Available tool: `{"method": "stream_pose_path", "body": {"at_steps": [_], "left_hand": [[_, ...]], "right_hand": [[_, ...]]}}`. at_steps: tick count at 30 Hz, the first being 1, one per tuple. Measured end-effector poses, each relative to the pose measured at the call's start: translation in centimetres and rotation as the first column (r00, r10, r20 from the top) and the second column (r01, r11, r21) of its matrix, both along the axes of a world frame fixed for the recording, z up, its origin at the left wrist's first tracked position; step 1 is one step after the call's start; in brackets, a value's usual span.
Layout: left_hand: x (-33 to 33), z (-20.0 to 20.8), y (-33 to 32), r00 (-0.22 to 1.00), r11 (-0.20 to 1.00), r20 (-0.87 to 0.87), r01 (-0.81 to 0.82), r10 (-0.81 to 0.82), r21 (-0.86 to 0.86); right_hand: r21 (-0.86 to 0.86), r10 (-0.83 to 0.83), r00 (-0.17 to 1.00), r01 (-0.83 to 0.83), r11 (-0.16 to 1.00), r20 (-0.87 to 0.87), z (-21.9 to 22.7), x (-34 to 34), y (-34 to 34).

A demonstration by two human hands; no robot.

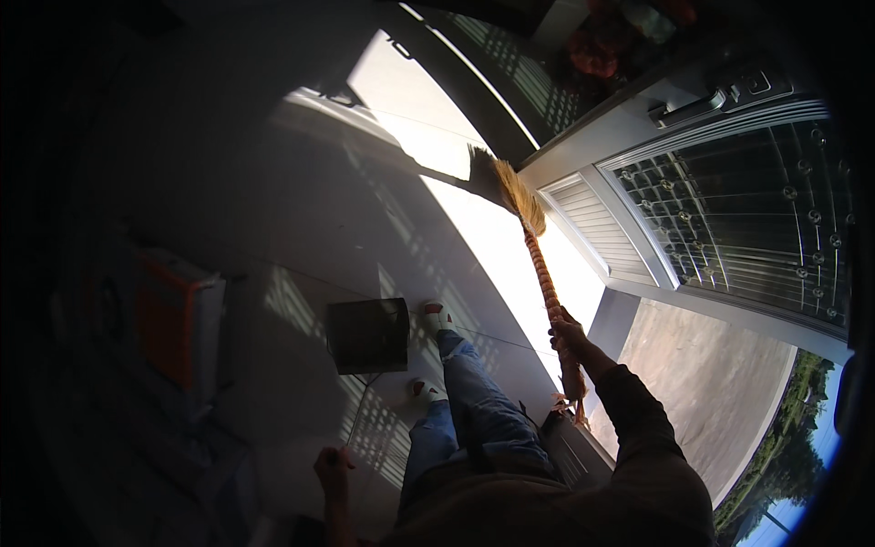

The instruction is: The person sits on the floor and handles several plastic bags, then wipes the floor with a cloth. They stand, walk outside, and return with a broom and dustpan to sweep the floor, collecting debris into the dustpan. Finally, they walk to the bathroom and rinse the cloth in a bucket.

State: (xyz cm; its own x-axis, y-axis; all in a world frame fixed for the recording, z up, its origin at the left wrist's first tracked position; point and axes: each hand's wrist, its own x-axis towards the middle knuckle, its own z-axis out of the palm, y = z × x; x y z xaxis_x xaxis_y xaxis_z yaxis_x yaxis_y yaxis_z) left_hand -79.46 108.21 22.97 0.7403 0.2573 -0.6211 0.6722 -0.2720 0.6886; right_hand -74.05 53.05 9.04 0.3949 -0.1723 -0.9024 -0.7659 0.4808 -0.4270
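My right hand [567, 334] is closed round the wrapped, ridged handle of a straw broom [540, 264]. Its straw head, yellowish and fanned out, rests in the bright strip beside the door's lower corner, and frayed orange strands hang from the near end of the handle. On the left, my left hand [334, 463] is low and in shadow, its fingers curled. A thin dark line runs from it to a dark, square dustpan [367, 335] near my feet; it looks like the handle. The shadow hides the finger details.
A silver door [629, 260] with a lever handle and a patterned dark panel stands open at the right. Beyond the doorway lies a sunlit paved surface [697, 383], with greenery behind. An orange and grey box [169, 319] sits in shadow at the left.
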Motion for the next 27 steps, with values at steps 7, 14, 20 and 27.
{"method": "stream_pose_path", "body": {"at_steps": [7, 14, 20, 27], "left_hand": [[-1.5, 0.3, 0.7, 0.999, 0.998, -0.045, -0.016, 0.019, 0.063], [-1.3, -0.4, 0.8, 0.985, 0.980, -0.072, -0.143, 0.154, 0.137], [-1.3, -2.1, 1.4, 0.984, 0.962, -0.176, 0.011, 0.039, 0.272], [-5.8, -5.7, 5.5, 0.882, 0.840, -0.401, 0.402, -0.248, 0.366]], "right_hand": [[0.313, 0.153, 0.982, -0.182, 0.932, 0.114, -2.9, 6.6, 5.1], [0.266, 0.320, 0.945, -0.326, 0.907, 0.064, 3.6, 5.7, 4.5], [-0.152, 0.547, 0.836, -0.534, 0.831, 0.052, 3.6, 14.1, 3.4], [-0.116, 0.294, 0.903, -0.271, 0.955, 0.314, -9.0, 36.2, -3.2]]}}
